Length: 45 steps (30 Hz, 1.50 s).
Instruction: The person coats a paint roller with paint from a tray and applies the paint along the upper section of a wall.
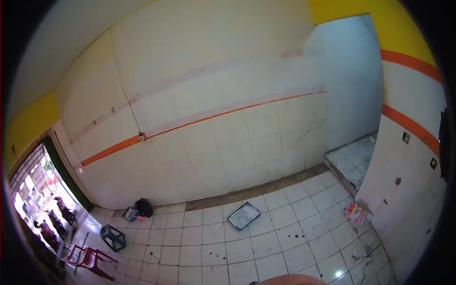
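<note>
Neither of my hands shows in the head view. At the lower edge a rounded patch of bare skin (292, 280) comes into the picture; I cannot make out which part of the body it is. The thing on the floor closest ahead is a dark-rimmed rectangular tray (244, 216) with a whitish inside, lying on the white tiles, apart from anything else. Nothing is seen held.
A dark green stool (113, 238) and a red plastic chair (90, 261) stand at the left, near a doorway with parked motorbikes (56, 223) outside. A black bag (143, 207) sits by the wall. At right are a raised step (349, 171) and a crumpled packet (355, 214).
</note>
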Tool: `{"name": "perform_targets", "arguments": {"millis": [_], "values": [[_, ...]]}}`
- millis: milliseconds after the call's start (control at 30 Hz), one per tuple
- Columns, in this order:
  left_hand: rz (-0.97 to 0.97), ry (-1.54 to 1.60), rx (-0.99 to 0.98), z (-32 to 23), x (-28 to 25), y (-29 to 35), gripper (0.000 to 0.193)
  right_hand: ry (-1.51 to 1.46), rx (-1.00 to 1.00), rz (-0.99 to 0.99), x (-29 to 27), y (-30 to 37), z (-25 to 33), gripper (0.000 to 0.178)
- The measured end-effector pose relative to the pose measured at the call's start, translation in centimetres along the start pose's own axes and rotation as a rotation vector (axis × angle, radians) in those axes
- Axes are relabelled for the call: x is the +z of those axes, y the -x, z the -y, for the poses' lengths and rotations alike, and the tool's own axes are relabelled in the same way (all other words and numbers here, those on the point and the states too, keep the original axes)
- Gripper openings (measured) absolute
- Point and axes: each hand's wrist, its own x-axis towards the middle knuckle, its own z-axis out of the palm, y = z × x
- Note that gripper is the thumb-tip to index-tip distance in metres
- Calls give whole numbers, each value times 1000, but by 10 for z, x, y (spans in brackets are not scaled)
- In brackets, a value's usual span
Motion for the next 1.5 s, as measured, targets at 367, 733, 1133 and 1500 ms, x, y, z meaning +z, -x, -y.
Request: {"name": "perform_targets", "arguments": {"millis": [367,733,1133,1500], "values": [[-225,-101,212,-88,10,-203,19,183,266,121,-71,-359,258,33],[-166,299,-267,-233,29,-292,14,-365,-699,-558,-313,-669,675,40],[-220,901,-474,-361,49,-365,17,-244,-1204,-733,-548,-764,1120,60],[-321,604,-426,-384,27,-529,18,-242,-1078,-826,-559,-833,1321,52]]}}
